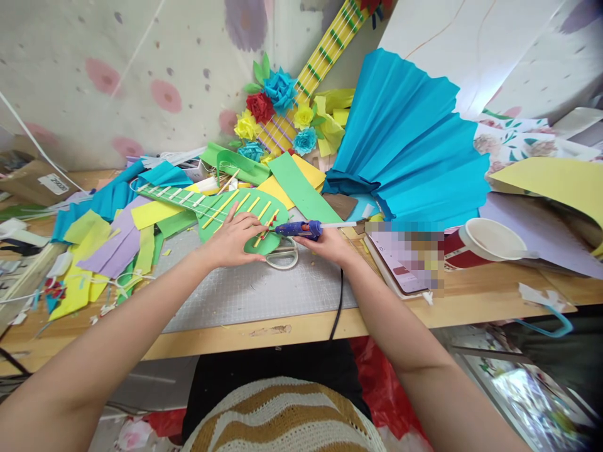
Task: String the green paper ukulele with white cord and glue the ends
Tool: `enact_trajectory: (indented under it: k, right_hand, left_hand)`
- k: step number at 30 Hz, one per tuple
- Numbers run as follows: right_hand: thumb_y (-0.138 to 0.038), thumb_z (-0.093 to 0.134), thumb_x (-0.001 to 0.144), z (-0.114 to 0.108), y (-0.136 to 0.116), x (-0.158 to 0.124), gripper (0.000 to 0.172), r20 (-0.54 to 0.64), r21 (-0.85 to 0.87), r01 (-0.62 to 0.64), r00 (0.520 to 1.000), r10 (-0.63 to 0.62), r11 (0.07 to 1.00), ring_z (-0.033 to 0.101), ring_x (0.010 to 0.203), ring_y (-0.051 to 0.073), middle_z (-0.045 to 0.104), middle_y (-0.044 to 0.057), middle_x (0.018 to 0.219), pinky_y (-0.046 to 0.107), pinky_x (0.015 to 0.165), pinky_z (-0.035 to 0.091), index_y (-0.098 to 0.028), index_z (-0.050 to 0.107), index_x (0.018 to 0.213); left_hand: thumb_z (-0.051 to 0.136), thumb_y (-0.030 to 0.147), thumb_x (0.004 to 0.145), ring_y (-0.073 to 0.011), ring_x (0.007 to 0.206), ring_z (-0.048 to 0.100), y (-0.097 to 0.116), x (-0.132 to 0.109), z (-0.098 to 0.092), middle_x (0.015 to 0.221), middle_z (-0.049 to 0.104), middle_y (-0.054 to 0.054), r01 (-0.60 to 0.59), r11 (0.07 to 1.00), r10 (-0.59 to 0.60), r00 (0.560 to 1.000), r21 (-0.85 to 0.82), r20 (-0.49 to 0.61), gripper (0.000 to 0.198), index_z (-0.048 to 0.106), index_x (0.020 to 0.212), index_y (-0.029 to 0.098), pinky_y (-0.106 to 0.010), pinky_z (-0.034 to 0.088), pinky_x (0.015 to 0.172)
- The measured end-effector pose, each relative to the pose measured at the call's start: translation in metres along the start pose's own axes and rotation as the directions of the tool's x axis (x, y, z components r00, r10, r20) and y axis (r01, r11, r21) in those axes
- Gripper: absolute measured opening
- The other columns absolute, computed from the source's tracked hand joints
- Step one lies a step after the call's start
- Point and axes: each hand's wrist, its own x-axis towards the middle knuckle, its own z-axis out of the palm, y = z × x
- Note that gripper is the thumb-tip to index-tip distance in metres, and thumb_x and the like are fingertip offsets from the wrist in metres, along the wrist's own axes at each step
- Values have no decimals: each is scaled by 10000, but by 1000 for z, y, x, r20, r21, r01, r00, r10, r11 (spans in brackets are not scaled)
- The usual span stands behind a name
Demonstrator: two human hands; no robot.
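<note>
A green paper guitar (219, 210) with yellow strips across its body and white strings along its neck lies on the grey cutting mat (226, 295). My left hand (238, 238) rests on the guitar's body, with thumb and fingers apart. A blue hot glue gun (301, 230) is gripped in my right hand (327, 245), its nozzle pointing left over the guitar's lower end. A white glue stick (342, 224) projects from the gun's back. Small red pieces (270, 221) sit by the nozzle. Scissors with pale handles (285, 256) lie partly under the guitar.
A yellow guitar with paper flowers (282, 119) leans at the back wall. Beside it spreads pleated blue paper (409, 144). Paper scraps (108, 245) cover the left side. A phone (400, 263) and a paper cup (490, 242) stand right. The gun's black cord (338, 307) crosses the table edge.
</note>
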Motion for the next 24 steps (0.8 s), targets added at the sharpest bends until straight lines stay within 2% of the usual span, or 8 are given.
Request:
enact_trajectory:
  k: [9,17,24]
  right_hand:
    - [-512,581,787,1,-2,-1,367,31,10,-14,999,14,1000,615,772,194,696,43,843,266,662,425,-173,689,876]
    - [-489,587,793,-1,1,0,358,19,19,4,1000,-4,1000,613,777,195,698,53,846,269,662,422,-167,692,907]
    - [-497,597,780,0,-1,1,348,3,-19,1,1000,-1,1000,616,803,204,694,46,797,267,667,429,-176,703,859]
  left_hand:
    - [597,632,708,-295,1180,484,-1,0,0,1141,608,-118,-9,1000,9,1000,-5,-8,691,576,1252,207,-590,66,1145]
    - [600,639,705,-300,1180,487,-1,0,1,1141,609,-131,-12,1000,12,1000,7,-6,698,588,1235,185,-587,69,1148]
    - [620,613,698,-305,1182,479,0,0,0,1152,606,-124,6,1000,-6,1000,-29,0,679,585,1242,208,-603,99,1137]
